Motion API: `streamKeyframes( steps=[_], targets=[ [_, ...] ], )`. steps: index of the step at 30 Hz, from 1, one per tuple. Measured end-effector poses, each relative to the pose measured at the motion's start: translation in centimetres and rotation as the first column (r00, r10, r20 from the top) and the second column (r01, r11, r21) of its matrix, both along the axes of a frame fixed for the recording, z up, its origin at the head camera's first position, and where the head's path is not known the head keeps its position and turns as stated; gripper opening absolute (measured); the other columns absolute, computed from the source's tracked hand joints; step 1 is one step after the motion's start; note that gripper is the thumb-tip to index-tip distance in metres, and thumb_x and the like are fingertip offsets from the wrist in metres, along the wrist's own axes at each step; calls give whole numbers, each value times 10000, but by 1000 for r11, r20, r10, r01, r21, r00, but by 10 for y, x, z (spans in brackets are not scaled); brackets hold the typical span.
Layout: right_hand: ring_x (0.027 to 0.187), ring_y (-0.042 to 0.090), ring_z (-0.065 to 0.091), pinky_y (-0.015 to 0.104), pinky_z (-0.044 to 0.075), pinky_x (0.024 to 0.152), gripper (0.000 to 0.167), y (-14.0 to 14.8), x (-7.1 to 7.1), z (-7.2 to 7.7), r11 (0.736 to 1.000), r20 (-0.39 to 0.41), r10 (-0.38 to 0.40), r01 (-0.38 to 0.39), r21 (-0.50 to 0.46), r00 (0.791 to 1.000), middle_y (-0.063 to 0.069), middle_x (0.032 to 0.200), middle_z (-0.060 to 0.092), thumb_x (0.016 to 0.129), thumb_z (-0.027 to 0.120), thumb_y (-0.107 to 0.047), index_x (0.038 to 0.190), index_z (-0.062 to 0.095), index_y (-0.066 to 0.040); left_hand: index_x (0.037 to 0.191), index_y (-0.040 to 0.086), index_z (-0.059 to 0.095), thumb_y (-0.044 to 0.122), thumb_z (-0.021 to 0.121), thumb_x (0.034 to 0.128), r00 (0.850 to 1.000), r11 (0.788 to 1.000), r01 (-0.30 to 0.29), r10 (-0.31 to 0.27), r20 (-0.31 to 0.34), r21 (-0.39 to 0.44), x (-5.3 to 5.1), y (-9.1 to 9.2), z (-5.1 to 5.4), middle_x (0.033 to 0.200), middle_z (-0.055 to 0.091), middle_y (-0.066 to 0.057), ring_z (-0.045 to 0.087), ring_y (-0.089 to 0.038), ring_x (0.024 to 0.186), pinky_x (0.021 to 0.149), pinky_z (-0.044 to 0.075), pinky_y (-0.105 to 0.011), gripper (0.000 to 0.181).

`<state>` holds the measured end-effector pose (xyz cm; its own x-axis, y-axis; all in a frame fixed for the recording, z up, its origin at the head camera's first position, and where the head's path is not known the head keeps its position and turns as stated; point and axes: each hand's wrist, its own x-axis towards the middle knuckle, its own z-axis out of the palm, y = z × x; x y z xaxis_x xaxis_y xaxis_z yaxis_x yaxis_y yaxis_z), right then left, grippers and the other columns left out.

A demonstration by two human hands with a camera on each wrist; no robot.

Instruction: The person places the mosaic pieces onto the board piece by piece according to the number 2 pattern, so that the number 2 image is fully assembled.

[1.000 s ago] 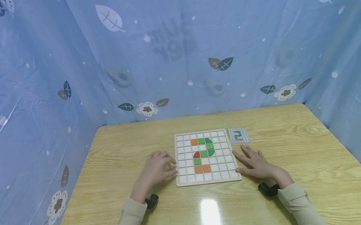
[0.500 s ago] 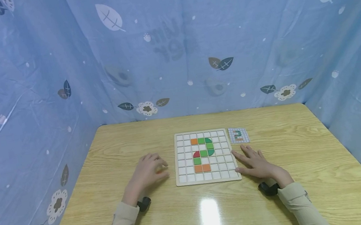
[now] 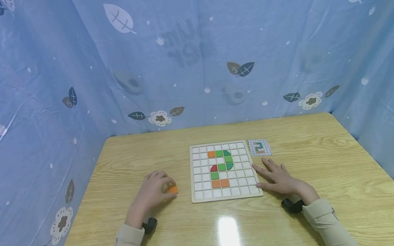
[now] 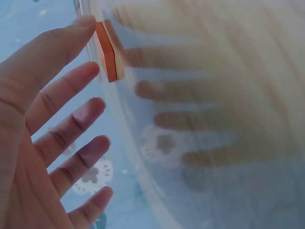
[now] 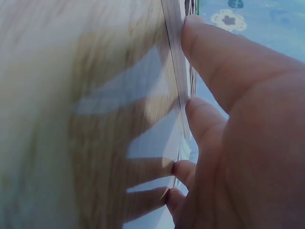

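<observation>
My left hand [image 3: 150, 193] is at the table left of a white-gridded wooden board. An orange tile [image 3: 173, 190] lies on the table between its thumb and index finger. In the left wrist view the orange tile [image 4: 108, 56] sits just beyond the thumb tip and index finger; the other fingers [image 4: 90, 107] are spread apart. The board [image 3: 226, 198] carries orange, green and red tiles arranged like a figure 2. At its right edge my right hand [image 3: 279, 179] rests with fingers extended. In the right wrist view its fingertips [image 5: 193, 28] touch the board's edge.
A small card [image 3: 259, 147] printed with a similar coloured pattern lies beside the board's upper right corner. The wooden table [image 3: 298, 142] is glossy and reflects light near the front. A blue patterned curtain [image 3: 187, 57] surrounds its back and sides.
My left hand has drawn away from the board to the left, bringing the orange tile at its fingertips into view. The board, card and right hand keep their places.
</observation>
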<state>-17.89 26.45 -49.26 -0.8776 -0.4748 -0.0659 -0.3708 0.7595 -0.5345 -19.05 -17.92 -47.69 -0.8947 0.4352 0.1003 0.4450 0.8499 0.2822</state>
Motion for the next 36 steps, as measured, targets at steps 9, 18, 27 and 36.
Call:
streamKeyframes(
  steps=[9,18,27,36],
  targets=[
    [1363,497,14,714,-42,993,677,0,0,2,1000,16,-2,2,5,1000,277,1508,71,915,537,-403,1466,266,-116,926,239,686,426,767,709,1000,1000,-3,3,8,-19,1,-6,2,959,578,76,496,-172,953,916,382,-504,298],
    [1365,492,14,712,-41,996,676,0,-1,0,1000,10,0,0,11,1000,274,1509,74,918,531,-406,1467,262,-119,886,224,697,415,760,720,1000,999,4,-4,-7,-37,-3,-7,1,959,591,63,519,-195,962,910,395,-492,260],
    [1359,505,25,721,-44,986,677,1,-1,-2,1000,3,-4,4,1,1000,277,1507,82,912,536,-417,1464,275,-125,885,219,698,400,760,723,1000,1000,17,-17,-5,-26,-6,-5,1,976,591,63,511,-199,995,912,397,-483,251],
    [1352,518,20,724,-53,980,680,1,-1,-3,1000,-1,2,-2,-9,1000,284,1505,73,910,540,-414,1467,267,-135,895,234,701,433,747,733,999,999,30,-30,-18,-24,-9,5,7,960,584,87,490,-159,963,918,395,-461,261]
  ],
)
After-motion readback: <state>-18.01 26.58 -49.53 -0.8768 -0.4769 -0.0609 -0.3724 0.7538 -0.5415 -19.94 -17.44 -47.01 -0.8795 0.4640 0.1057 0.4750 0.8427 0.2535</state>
